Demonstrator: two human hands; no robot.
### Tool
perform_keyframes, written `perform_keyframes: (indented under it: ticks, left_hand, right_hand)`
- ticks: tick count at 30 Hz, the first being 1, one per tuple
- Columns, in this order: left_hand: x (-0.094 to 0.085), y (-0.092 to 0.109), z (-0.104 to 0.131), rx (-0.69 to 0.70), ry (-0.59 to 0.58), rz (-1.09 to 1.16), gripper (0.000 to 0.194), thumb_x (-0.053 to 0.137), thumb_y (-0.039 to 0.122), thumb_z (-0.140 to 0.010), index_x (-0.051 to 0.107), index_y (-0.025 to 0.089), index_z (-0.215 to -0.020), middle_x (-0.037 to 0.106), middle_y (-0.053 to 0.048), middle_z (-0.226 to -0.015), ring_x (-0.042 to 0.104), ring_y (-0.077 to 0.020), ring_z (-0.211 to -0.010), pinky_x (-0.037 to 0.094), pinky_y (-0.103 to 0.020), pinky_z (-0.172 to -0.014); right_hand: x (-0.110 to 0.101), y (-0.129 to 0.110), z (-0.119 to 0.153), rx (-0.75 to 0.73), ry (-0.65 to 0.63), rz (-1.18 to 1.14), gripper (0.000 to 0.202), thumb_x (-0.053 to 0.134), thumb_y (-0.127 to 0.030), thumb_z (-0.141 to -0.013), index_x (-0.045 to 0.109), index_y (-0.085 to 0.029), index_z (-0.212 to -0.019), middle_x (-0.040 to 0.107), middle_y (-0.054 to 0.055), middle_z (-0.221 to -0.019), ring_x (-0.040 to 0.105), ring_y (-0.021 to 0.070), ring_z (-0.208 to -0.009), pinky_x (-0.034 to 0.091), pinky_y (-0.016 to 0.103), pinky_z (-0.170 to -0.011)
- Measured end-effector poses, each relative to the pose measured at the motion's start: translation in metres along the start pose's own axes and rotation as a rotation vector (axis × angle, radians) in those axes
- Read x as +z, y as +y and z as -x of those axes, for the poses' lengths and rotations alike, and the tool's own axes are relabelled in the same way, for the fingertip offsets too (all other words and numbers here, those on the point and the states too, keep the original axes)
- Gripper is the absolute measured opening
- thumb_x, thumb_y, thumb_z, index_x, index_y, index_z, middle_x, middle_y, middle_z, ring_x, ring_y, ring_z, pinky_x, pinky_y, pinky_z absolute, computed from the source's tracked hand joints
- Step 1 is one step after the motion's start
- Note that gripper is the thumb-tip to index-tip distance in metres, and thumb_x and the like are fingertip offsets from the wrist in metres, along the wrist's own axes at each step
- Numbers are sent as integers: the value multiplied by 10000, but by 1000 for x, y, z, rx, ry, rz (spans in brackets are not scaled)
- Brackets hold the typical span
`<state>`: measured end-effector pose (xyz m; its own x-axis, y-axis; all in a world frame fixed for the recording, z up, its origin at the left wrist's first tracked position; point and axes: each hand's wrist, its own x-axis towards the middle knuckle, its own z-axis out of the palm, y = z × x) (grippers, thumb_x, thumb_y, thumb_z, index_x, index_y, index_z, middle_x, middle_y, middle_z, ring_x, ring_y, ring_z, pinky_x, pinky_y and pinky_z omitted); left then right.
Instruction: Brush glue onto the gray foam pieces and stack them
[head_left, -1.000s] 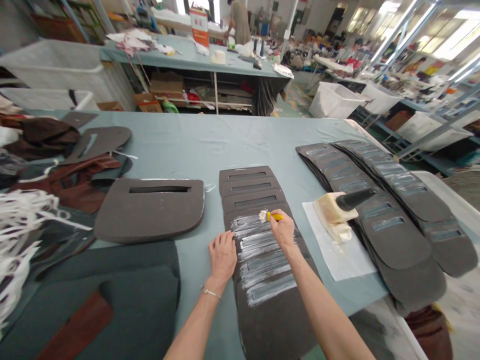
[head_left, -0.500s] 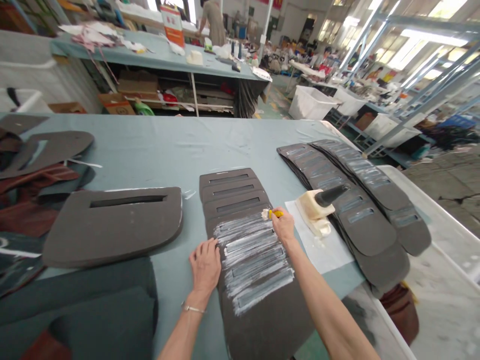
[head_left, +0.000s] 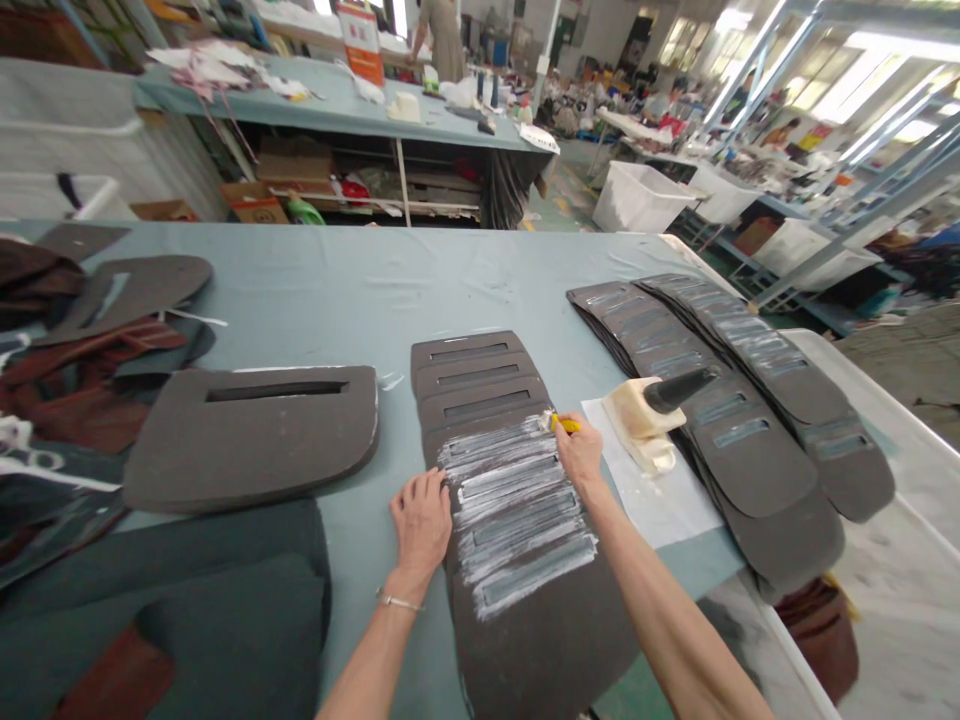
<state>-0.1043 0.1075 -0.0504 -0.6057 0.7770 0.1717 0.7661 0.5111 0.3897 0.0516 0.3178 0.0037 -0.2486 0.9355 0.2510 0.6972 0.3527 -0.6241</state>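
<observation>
One yellow-handled brush (head_left: pixel 568 424), pinched in the right hand's (head_left: pixel 580 452) closed fingers, bristles against overlapped slotted panels (head_left: pixel 540 640); seven slots showing, four streaked white; left hand (head_left: pixel 421 515), fingers loosely open, empty, at panels' left edge; one cream plastic container (head_left: pixel 628 412), contents indiscernible, on one white sheet (head_left: pixel 671 517); all on one blue-green surface (head_left: pixel 337 270).

Bare hands (head_left: pixel 421 522), bare forearms (head_left: pixel 671 615), thin, pale, shiny bracelet (head_left: pixel 400 602) around the left wrist (head_left: pixel 407 582)
</observation>
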Motion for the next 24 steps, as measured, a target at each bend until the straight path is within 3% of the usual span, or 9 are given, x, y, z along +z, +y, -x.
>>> perform_keyframes:
  ticks: [2,5,7,11,14,16,18,22,24]
  left_hand:
    - [-1,1,0,-11,-4,0,301,371,242,-890,568,234,-1117,593,-82,-1192,477,-248,-1100,347,-440,-938]
    - [-3,1,-1,-14,-19,-8,299,367,238,-893,568,233,-1115,594,-80,-1185,482,-244,-1091,350,-434,-935]
    - [-5,1,-1,-13,-27,-12,299,363,238,-896,566,233,-1116,594,-76,-1187,481,-240,-1097,350,-427,-939]
    - [-6,1,-1,-20,-27,-2,300,361,237,-898,566,236,-1117,589,-71,-1202,477,-233,-1114,347,-417,-948]
    - [-6,0,0,-26,-24,1,299,365,237,-897,567,234,-1117,593,-74,-1193,481,-235,-1108,349,-421,-943]
    - [-5,0,0,-29,-24,0,300,366,235,-896,567,228,-1119,595,-77,-1188,482,-239,-1101,349,-425,-940]
    - [-3,-1,1,-28,-25,1,302,369,234,-896,567,225,-1123,590,-77,-1197,477,-242,-1101,348,-427,-940]
    - [-2,-2,1,-28,-21,5,303,372,230,-894,569,234,-1123,582,-69,-1217,470,-242,-1106,343,-434,-946]
    - [-3,-2,1,-31,-17,5,304,368,228,-894,570,236,-1121,583,-69,-1217,472,-244,-1105,345,-438,-943]
  right_hand:
    - [14,-27,17,-61,-46,-106,222,479,-341,-808,649,-199,-829,641,17,-708,545,144,-603,388,243,-612]
    - [43,-67,44,-183,-264,-301,210,474,-326,-822,647,-216,-866,661,11,-786,574,137,-651,416,229,-639]
    - [57,-82,55,-185,-333,-324,191,481,-314,-818,646,-222,-849,656,-1,-759,573,135,-637,419,225,-631]
    - [66,-92,60,-137,-200,-173,169,469,-276,-824,623,-208,-810,631,13,-723,562,145,-651,406,237,-664]
    - [65,-96,62,-263,-233,-175,165,456,-257,-840,616,-217,-840,648,22,-799,576,145,-729,399,231,-708]
    - [60,-88,59,-319,-313,-191,152,475,-264,-830,622,-227,-843,654,11,-807,580,140,-727,399,221,-693]
    - [49,-64,47,-273,-320,-158,150,491,-281,-813,630,-225,-828,649,3,-759,568,139,-671,395,220,-648]
    - [8,5,2,-79,-148,-21,205,488,-330,-788,641,-194,-806,628,12,-679,530,143,-585,377,235,-590]
    - [-5,22,-14,-63,-89,63,222,478,-334,-785,642,-186,-789,621,20,-665,528,151,-592,372,242,-593]
